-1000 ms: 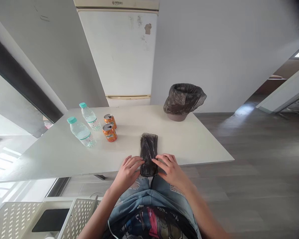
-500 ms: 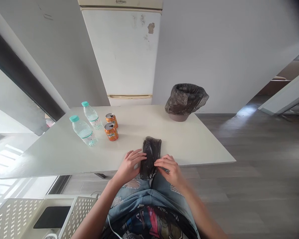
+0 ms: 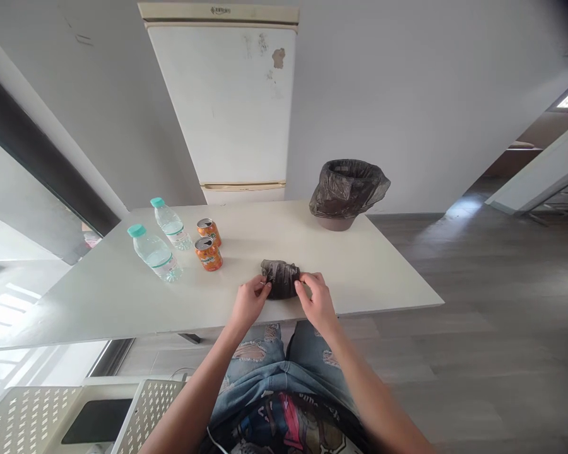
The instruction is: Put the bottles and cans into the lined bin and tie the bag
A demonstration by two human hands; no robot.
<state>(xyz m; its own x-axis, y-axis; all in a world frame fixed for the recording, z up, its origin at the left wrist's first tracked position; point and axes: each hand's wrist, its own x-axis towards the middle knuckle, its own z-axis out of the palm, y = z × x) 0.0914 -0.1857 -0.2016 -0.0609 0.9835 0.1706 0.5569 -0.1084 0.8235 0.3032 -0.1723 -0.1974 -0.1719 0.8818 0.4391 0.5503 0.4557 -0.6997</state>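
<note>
A black plastic bag (image 3: 282, 281), folded into a short bundle, lies near the table's front edge between both hands. My left hand (image 3: 252, 299) pinches its left side, fingers closed at the edge. On the opposite side, my right hand (image 3: 316, 299) grips the bag's right edge between thumb and fingers. To the left stand two orange drink cans (image 3: 209, 254), one behind the other. Beyond them are two clear bottles with teal caps; the nearer bottle (image 3: 156, 253) leans in the view, and the farther bottle (image 3: 171, 224) stands behind it.
At the table's back right stands a bin (image 3: 337, 223) lined with a black bag. A white fridge (image 3: 227, 107) is behind the white table (image 3: 360, 277). Below left is a perforated cream basket (image 3: 33, 403) holding a dark flat object (image 3: 97, 420).
The bag was a long strip hanging over the front edge; now its near end is folded up and away from me. Both hands have moved forward and closed on its sides.
</note>
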